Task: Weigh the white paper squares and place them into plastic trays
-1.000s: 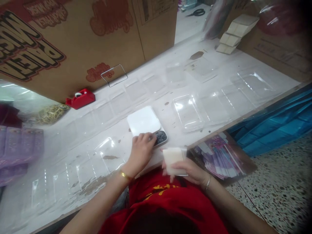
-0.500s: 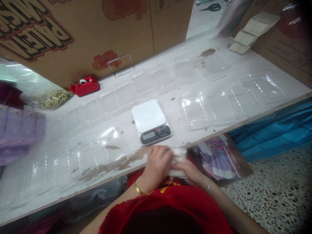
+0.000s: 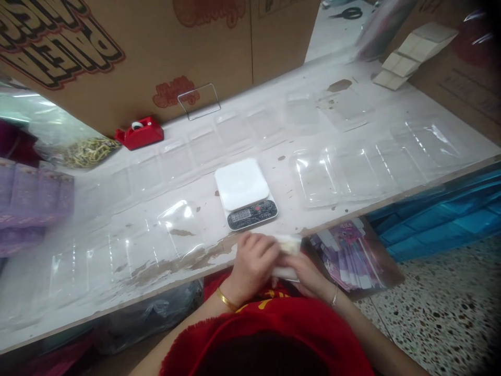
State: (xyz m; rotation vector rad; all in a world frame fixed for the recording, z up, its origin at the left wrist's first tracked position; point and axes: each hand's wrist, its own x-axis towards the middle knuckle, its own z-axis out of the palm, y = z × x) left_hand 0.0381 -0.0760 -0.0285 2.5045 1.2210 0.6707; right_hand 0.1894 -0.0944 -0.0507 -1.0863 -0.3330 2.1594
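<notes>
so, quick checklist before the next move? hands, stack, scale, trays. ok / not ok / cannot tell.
1. Right hand has hold of the pale stack: ok.
2. Left hand firmly gripping the stack: cannot tell; it is curled against it, grip hidden.
3. Both hands off the digital scale: ok, they are at the near side of it.
4. Display reading: cannot tell; digits show, too faint to read surely.
5. Clear plastic trays laid out on either side of the scale: ok.
6. Stack count: cannot tell, mostly covered by the hands.

Hazy, soft light; glare streaks the clear trays (image 3: 316,180) (upper right corner darkens to black).
</notes>
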